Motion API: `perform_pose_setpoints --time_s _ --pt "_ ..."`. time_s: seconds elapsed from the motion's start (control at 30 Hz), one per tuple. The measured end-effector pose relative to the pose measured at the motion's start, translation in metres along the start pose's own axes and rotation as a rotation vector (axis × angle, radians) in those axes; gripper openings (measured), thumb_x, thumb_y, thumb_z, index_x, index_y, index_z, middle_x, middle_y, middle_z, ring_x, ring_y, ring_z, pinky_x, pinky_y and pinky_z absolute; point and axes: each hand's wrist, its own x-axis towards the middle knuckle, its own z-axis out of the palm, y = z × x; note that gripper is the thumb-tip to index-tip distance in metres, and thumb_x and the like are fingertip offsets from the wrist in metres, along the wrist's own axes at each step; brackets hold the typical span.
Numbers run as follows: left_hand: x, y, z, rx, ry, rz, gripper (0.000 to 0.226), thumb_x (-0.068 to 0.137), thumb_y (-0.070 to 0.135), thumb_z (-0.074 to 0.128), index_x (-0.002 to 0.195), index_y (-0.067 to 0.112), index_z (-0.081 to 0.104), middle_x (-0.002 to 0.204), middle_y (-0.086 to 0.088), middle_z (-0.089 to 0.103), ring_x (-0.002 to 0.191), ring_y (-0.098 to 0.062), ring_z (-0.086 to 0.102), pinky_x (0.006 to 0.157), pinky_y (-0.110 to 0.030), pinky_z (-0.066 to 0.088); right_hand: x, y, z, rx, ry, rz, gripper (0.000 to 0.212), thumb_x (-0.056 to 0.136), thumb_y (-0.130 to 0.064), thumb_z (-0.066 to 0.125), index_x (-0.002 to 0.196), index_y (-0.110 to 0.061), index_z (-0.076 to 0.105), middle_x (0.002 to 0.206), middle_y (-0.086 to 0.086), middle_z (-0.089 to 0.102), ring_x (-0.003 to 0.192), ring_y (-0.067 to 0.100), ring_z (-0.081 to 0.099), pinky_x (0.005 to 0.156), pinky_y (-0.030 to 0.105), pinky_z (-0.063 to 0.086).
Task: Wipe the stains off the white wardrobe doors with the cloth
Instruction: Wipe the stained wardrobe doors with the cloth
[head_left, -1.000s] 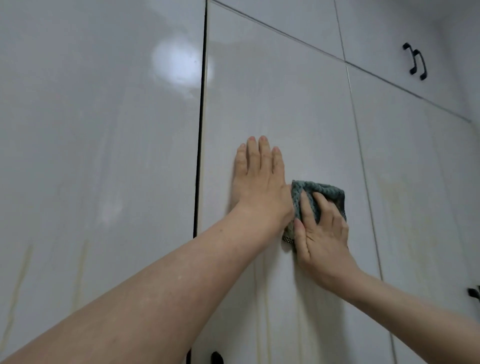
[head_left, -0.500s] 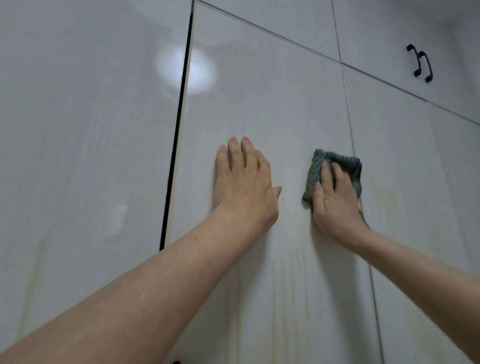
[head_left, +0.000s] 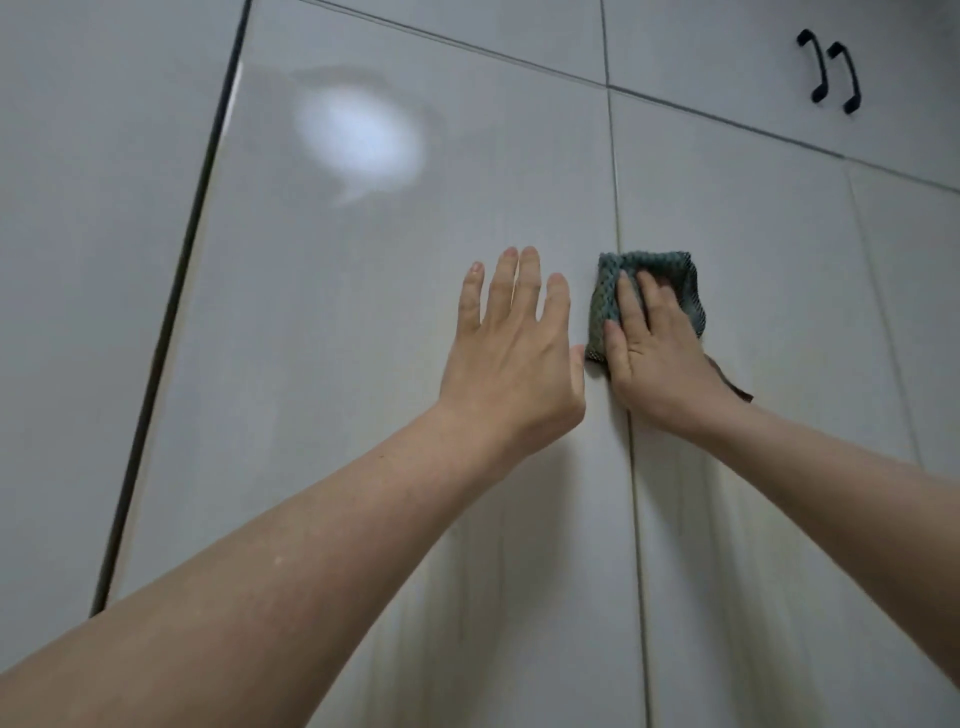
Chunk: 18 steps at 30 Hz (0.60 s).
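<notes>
Head view looked up along the white wardrobe doors (head_left: 415, 312), where the right hand (head_left: 660, 353) pressed a folded teal cloth (head_left: 608, 296) flat against the panel, right over the vertical seam (head_left: 615, 197) between two doors. Its fingers lay mostly straight across the cloth, with the thumb hooked along the cloth's left edge; whether that thumb truly pinched the fabric could not be told from this angle. A loose corner of the cloth hung out past the wrist. The flat palm suited rubbing: it spread pressure over the whole pad of fabric rather than one fingertip.

The left hand (head_left: 511, 353) lay released, fingers straight and slightly spread, palm against the door just left of the cloth, its thumb nearly touching the cloth's lower edge. It held nothing, and probably steadied the person and kept the door from giving under the push.

Faint yellowish vertical streaks (head_left: 498, 561) showed lower on the panels below both hands, so wiping there looked unfinished. A pale light reflection (head_left: 363, 137) sat on the glossy door near its upper left corner. Two black handles (head_left: 831, 70) stood on the upper cabinet doors, toward the top right corner. No brand, label or writing was readable anywhere.
</notes>
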Motion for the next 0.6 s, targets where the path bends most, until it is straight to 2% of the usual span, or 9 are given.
perform_pose_setpoints --time_s 0.13,0.3,0.47,0.53,0.6 --pt "0.008 0.024 0.012 -0.032 0.001 0.03 0.064 0.1 0.035 0.033 0.157 0.01 0.015 0.165 -0.016 0.002 0.153 -0.027 -0.005 0.123 -0.048 -0.005 -0.054 -0.002 0.018 0.02 0.021 -0.018 0.069 0.097 -0.046 0.006 0.157 -0.011 0.003 0.164 0.014 0.002 0.151 0.031 0.0 0.121 0.036 -0.003" --pt "0.017 0.045 0.025 -0.016 -0.023 0.047 0.063 0.099 0.033 0.034 0.156 0.011 0.019 0.165 -0.015 0.006 0.153 -0.027 0.0 0.124 -0.048 0.001 -0.112 0.025 0.028 -0.018 -0.028 -0.123 0.062 0.1 -0.048 0.01 0.154 -0.022 -0.006 0.165 0.007 0.003 0.152 0.023 -0.001 0.123 0.041 0.006" --pt "0.025 0.049 0.04 0.059 -0.082 0.001 0.059 0.1 0.04 0.031 0.153 0.014 0.025 0.164 -0.016 0.007 0.151 -0.034 0.005 0.122 -0.051 0.008 -0.055 0.056 0.018 -0.065 -0.011 -0.205 0.066 0.1 -0.047 0.018 0.155 -0.01 0.021 0.158 0.02 0.026 0.145 0.038 0.026 0.117 0.051 0.026" --pt "0.025 0.049 0.048 0.122 -0.091 -0.012 0.063 0.1 0.044 0.029 0.154 0.014 0.02 0.164 -0.017 0.006 0.151 -0.036 0.003 0.122 -0.053 0.009 -0.006 0.077 0.0 -0.052 0.012 -0.084 0.07 0.098 -0.05 0.014 0.156 -0.011 0.016 0.161 0.018 0.017 0.147 0.037 0.019 0.121 0.047 0.017" --pt "0.023 0.05 0.053 0.167 -0.087 -0.013 0.067 0.1 0.048 0.027 0.156 0.012 0.015 0.164 -0.019 0.004 0.151 -0.038 0.001 0.122 -0.053 0.007 0.024 0.088 -0.012 0.014 -0.026 0.028 0.064 0.102 -0.047 0.017 0.157 -0.016 0.008 0.164 0.013 0.006 0.15 0.032 0.007 0.123 0.043 0.006"
